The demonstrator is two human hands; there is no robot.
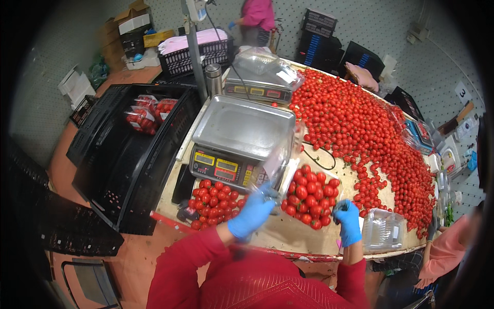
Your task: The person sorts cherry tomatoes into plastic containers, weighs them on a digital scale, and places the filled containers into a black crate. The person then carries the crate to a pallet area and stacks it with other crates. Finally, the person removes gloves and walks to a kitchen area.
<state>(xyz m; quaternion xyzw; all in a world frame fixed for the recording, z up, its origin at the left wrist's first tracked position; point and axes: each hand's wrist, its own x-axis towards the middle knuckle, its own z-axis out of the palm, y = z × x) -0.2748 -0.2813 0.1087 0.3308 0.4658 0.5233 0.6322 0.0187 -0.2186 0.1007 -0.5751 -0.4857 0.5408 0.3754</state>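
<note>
Filled with red cherry tomatoes, a clear plastic clamshell (pixel 311 196) sits in front of me on the table, its raised lid (pixel 277 158) smeared by motion at the left. My left hand (pixel 254 210), in a blue glove, is at the lid's lower end beside the box; blur hides its fingers' grip. My right hand (pixel 347 222), also blue-gloved, has its fingers curled at the box's right edge, their tips darkened. Left of the left hand lies a group of tomatoes (pixel 210 203), in front of the scale (pixel 242 129), whose metal pan bears nothing.
A large heap of tomatoes (pixel 355 118) spreads across the table's right side. Empty clear clamshells (pixel 383 230) stand near the right front edge. A black crate (pixel 123 175) with packed boxes is at left. A second scale (pixel 257 92) stands behind. A co-worker's arm (pixel 445 244) shows at right.
</note>
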